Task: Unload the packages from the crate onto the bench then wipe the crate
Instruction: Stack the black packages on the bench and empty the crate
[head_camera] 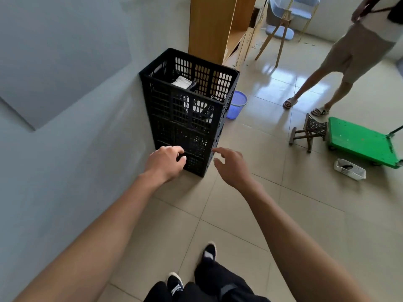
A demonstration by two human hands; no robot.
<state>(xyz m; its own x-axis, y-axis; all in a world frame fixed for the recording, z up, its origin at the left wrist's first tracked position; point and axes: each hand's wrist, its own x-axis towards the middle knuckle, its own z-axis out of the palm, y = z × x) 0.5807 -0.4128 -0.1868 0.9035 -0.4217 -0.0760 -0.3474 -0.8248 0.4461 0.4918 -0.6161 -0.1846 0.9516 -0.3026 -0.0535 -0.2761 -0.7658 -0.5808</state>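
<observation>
A tall stack of black slatted crates (165, 105) stands on the tiled floor against the grey wall. Dark packages with white labels (182, 82) lie inside the top crate, and more show through the slats. My left hand (165, 163) is at the lowest crate's near face, fingers curled into a handle slot there. My right hand (231, 165) hovers by the near right corner of that crate with its fingers spread and loosely bent, holding nothing.
A blue mesh bin (237, 104) sits behind the crates beside a wooden cabinet (209, 29). A small folding stool (309, 131), a green flat trolley (362, 141) and a white tray (350, 172) lie at right. Another person's legs (340, 68) stand at the far right.
</observation>
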